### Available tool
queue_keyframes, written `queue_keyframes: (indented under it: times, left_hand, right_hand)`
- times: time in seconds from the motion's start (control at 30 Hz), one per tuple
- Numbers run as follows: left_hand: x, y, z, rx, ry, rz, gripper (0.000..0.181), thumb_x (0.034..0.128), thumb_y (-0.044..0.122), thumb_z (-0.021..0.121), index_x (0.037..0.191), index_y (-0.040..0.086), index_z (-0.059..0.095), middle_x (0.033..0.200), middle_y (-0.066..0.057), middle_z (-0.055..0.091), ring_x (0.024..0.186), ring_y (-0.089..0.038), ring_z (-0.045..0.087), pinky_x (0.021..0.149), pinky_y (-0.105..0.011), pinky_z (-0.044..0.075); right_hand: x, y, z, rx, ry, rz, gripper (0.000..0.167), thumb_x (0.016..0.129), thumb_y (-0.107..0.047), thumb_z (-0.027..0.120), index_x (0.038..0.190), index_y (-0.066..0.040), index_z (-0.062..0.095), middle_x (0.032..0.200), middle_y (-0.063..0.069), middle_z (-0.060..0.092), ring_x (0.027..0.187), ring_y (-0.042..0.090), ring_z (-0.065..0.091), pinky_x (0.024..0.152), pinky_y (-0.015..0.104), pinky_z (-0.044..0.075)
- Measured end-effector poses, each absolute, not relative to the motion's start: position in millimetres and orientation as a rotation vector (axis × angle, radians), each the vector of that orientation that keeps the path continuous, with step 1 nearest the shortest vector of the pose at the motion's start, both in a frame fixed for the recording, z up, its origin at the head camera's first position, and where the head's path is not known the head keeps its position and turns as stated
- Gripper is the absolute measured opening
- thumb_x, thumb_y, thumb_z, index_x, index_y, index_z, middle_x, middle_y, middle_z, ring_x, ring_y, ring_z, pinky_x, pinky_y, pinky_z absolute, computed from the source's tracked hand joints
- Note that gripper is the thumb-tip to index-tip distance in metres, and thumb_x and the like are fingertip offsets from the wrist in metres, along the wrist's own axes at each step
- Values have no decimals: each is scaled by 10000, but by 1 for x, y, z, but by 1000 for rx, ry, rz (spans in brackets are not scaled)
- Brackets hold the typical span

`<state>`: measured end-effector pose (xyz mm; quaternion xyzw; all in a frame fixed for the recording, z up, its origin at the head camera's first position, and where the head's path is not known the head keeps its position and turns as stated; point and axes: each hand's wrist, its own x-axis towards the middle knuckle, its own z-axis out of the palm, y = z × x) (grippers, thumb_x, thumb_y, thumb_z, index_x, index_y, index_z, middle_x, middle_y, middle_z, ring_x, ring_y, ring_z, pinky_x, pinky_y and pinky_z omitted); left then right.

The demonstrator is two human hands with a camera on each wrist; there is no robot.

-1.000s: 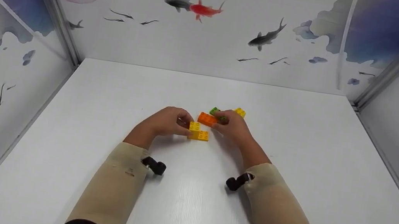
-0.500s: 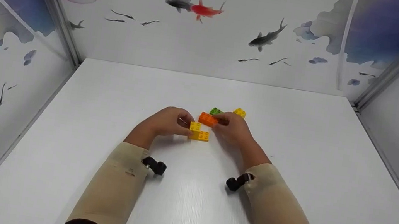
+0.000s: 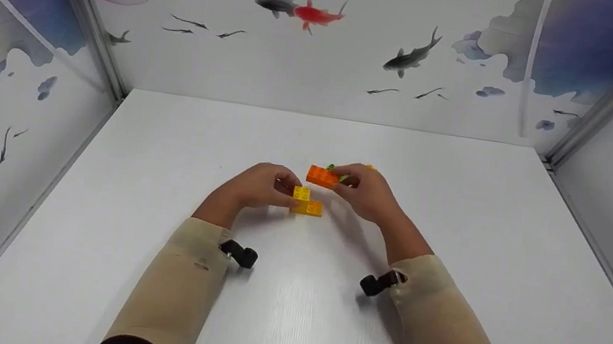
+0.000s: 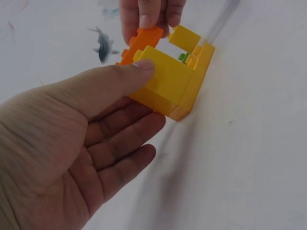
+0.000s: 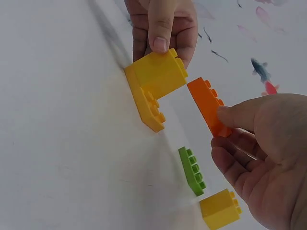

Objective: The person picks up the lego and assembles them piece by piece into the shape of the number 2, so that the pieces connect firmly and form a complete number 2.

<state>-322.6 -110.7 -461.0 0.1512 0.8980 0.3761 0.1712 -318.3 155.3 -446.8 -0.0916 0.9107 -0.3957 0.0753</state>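
My left hand (image 3: 257,186) pinches a tall yellow toy brick (image 5: 160,72), which sits on one end of a thin amber brick (image 5: 149,112). Studs at the amber brick's other end are bare. In the right wrist view, my right hand (image 5: 268,148) holds an orange brick (image 5: 207,103) by one end between thumb and fingers. That orange piece hangs above the table, close to the yellow brick but apart from it. A thin green brick (image 5: 192,171) and a second yellow brick (image 5: 220,209) lie on the table; in the head view my right hand mostly covers both.
The white table (image 3: 156,133) has a back wall (image 3: 319,84) with painted fish, and side walls at left and right. Black wrist cameras jut inward from both sleeves, above the table.
My right hand has gripped the orange brick and raised it off the table, its forearm shifting slightly right. My left hand stays on the yellow brick.
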Motion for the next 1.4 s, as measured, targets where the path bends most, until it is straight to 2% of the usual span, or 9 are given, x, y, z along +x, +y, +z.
queue_keyframes:
  times: [0.3,0.53,0.7,0.93,1.4]
  left_hand:
    - [-323,-114,-462,476,2541,1098,393,916,349,863,1258,203,737,1207,24,739,1145,-211,669,1115,-429,551]
    - [-322,-115,-460,512,2545,1111,357,916,311,859,1230,187,745,1201,17,747,1129,-215,668,1118,-441,542]
    - [-320,-115,-459,520,2562,1097,393,923,321,848,1266,174,727,1240,4,737,1165,-224,665,1139,-446,533]
    - [-320,-115,-455,496,2543,1165,431,920,395,854,1292,236,705,1283,38,720,1244,-226,649,1169,-460,520]
    - [-320,-114,-453,527,2537,1271,368,928,385,851,1258,265,742,1229,55,739,1148,-189,680,1090,-396,577]
  right_hand:
    - [-303,153,-437,-484,2691,-1235,340,1029,-196,736,1368,-214,725,1394,-6,692,1186,233,693,1060,420,597]
    - [-298,151,-435,-502,2680,-1217,337,1025,-210,744,1360,-235,731,1328,-28,705,1166,225,688,1028,415,604]
    - [-299,151,-438,-481,2666,-1206,328,1023,-216,747,1347,-265,738,1306,-38,708,1150,221,683,999,400,614]
    - [-299,151,-438,-467,2668,-1166,313,1019,-212,751,1329,-257,748,1278,-21,717,1132,230,692,971,405,621]
    - [-299,151,-439,-516,2670,-1163,321,1009,-191,760,1324,-254,755,1270,-30,729,1117,223,704,951,396,627]
